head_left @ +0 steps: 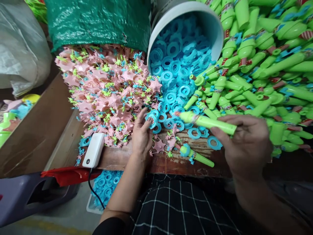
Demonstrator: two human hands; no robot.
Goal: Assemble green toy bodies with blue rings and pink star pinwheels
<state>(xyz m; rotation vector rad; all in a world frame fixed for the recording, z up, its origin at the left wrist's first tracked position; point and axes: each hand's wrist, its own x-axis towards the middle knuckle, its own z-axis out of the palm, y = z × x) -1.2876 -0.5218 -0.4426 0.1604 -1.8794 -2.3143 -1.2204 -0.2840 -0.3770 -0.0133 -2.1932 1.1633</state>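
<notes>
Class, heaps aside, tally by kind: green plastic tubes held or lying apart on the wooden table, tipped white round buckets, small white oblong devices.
Green plastic tubes: 2 (held tube, lone tube)
Tipped white round bucket: 1
Small white oblong device: 1
Total: 4

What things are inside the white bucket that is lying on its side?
Many blue rings lie inside the bucket, heaped up and spilling out of its mouth. What is under the top rings, and the bucket's bottom, cannot be seen.

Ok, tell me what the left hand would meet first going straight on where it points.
The left hand would probably meet the pink star pieces just past its fingertips, beside the blue rings; its height above them is hard to judge.
</notes>
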